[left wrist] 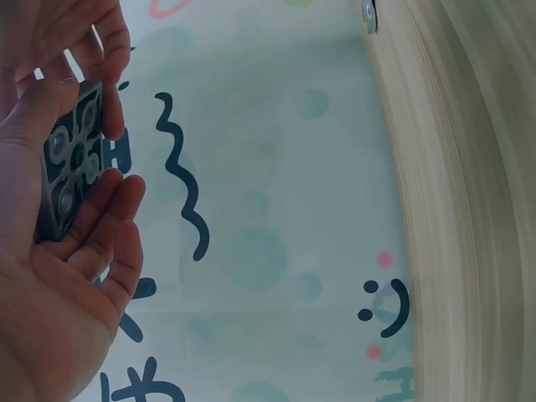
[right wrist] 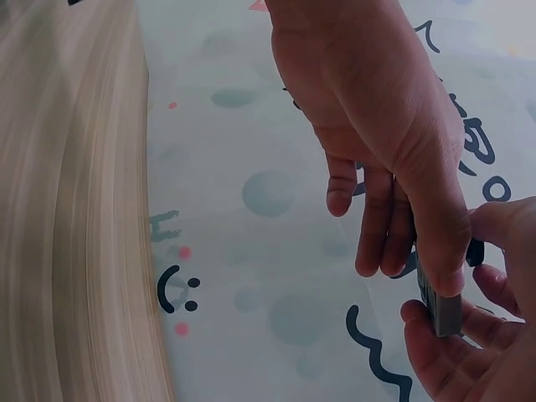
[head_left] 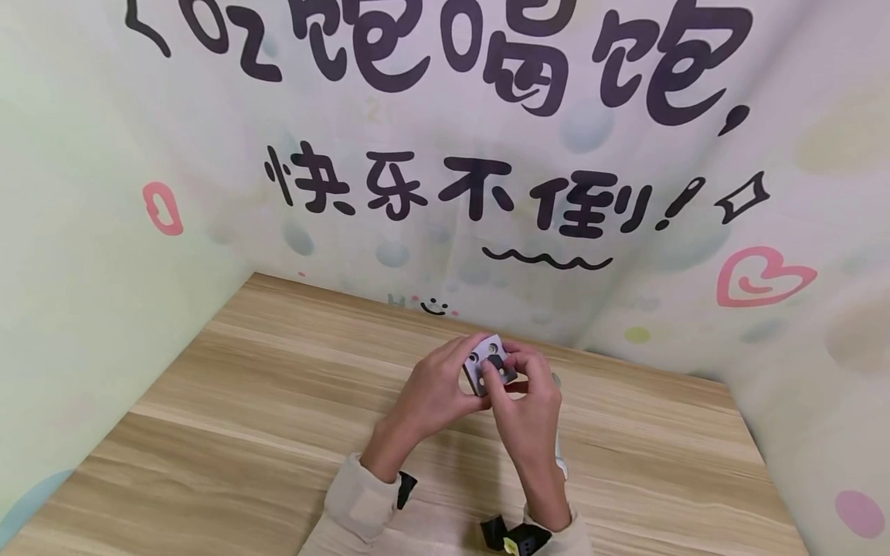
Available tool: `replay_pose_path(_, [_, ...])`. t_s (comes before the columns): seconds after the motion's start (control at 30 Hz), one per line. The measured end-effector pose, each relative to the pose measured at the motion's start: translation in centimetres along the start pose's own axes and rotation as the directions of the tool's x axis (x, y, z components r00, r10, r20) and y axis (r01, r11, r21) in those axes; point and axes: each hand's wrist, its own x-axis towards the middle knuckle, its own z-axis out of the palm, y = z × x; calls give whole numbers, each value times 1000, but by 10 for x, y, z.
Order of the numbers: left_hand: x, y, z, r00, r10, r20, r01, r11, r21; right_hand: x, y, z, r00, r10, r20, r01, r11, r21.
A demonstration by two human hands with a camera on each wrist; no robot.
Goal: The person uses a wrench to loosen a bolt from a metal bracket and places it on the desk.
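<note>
Between both hands is a small grey square plate (head_left: 474, 377) with round holes near its corners, tilted above the table. Its other face (left wrist: 75, 159) shows rounded hollows in the left wrist view. My left hand (head_left: 433, 388) grips the plate's edge between thumb and fingers. A small black piece (head_left: 496, 360) lies against the middle of the holed face. My right hand (head_left: 530, 398) has its thumb and forefinger at this piece, pinching it, while the other fingers curl behind. In the right wrist view the plate (right wrist: 446, 315) is seen edge-on, with the black piece (right wrist: 476, 252) partly hidden.
The wood-grain table (head_left: 229, 432) ends at a printed cloth backdrop (head_left: 389, 232) behind and at both sides. A pale object (head_left: 560, 457) shows partly behind the right wrist. Black wrist-worn devices (head_left: 526, 539) sit at both cuffs.
</note>
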Motion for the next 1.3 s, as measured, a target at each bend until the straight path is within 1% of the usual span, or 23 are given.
replay_pose_path(0.17, [-1,0,-1,1000,8,-15,-8,1000,3,0,-1,0,1000,-10,5,10,1000,-10])
replay_pose_path(0.47, [-1,-1,0,1000,10,-21,-10,1000,14,-1,-1,0,999,-34,27,35,999,-7])
replay_pose_path(0.8, [-1,-3,-1,1000,8,-23,-8,1000,5,-1,0,0,998,-56,41,57,998,-11])
replay_pose_path(1.3, [0,-4,-1,1000,10,-26,-10,1000,-5,0,-2,-2,997,-49,64,48,999,16])
